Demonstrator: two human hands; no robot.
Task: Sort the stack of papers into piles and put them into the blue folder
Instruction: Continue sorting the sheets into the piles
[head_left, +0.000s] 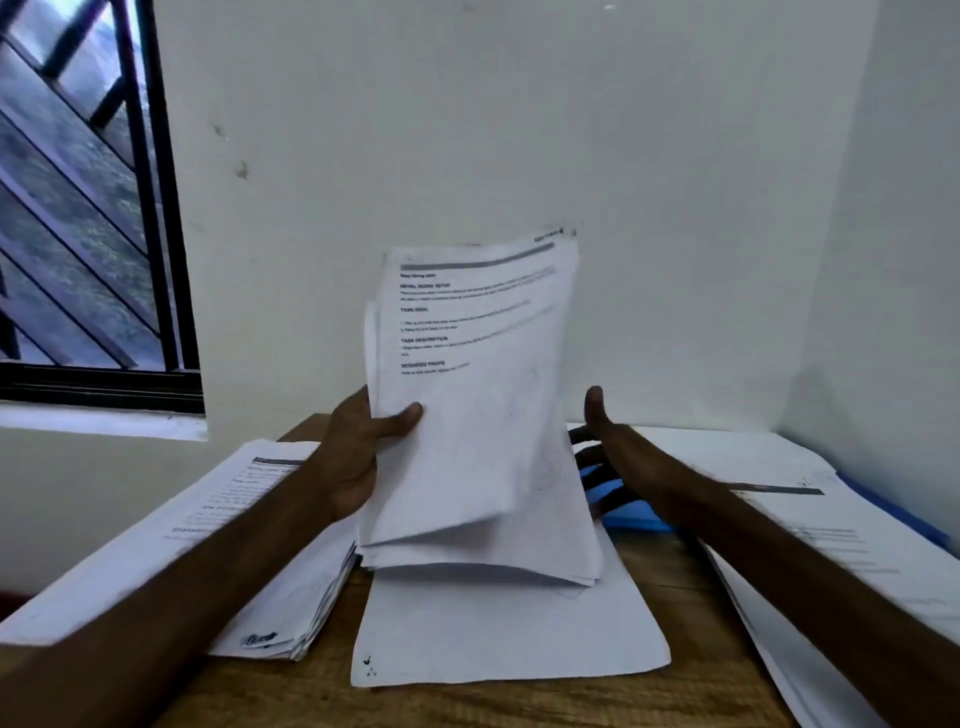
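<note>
My left hand grips a thick stack of printed papers by its left edge and holds it upright over the wooden table. My right hand hovers just right of the stack, fingers spread, thumb up, holding nothing. Behind that hand a blue folder lies on the table, mostly hidden by the hand and papers. A pile of papers lies at the left under my left forearm. Another pile lies at the right. A blank white sheet lies flat in the middle, below the held stack.
A white wall rises right behind the table. A window with dark bars is at the upper left. More blue shows along the far edge of the right pile. The left pile overhangs the table's left edge.
</note>
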